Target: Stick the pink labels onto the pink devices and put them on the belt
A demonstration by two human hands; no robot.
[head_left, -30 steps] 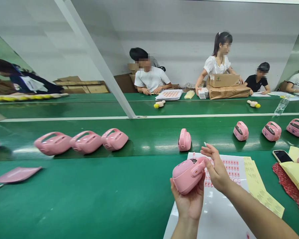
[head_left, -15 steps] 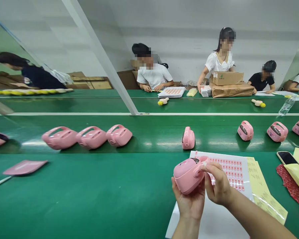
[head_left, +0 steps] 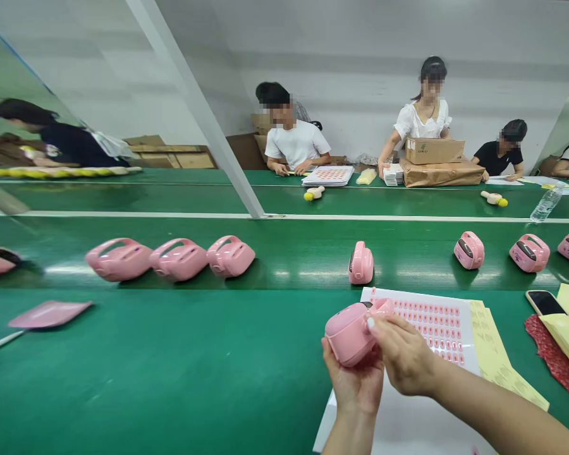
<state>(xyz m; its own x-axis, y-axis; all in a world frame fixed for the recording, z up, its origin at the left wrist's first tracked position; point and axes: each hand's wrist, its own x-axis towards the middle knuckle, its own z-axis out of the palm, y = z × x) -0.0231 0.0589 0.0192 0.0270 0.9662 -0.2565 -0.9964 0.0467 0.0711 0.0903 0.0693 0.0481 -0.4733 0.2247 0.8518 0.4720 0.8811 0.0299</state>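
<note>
A pink plastic toy case [head_left: 348, 328] with a handle is cupped from below in my left hand [head_left: 355, 385], low and right of centre. My right hand [head_left: 401, 354] curls over the case's right side, fingertips pressed on its shell near the handle. Right behind both hands lies a white sticker sheet [head_left: 431, 319] with rows of small red stickers, on the green table [head_left: 171, 373].
Several more pink cases [head_left: 177, 259] [head_left: 361, 263] [head_left: 469, 250] stand along the green belt. Yellow backing sheets [head_left: 500, 354], a phone [head_left: 544, 302] and red cloth [head_left: 550, 354] lie at the right. A pink pouch [head_left: 50, 313] lies at the left. Several people sit at the far side with cardboard boxes [head_left: 434, 151].
My right hand went from raised and open with a small sticker at its fingertip to pressed down on the pink case. The case has turned slightly in my left hand.
</note>
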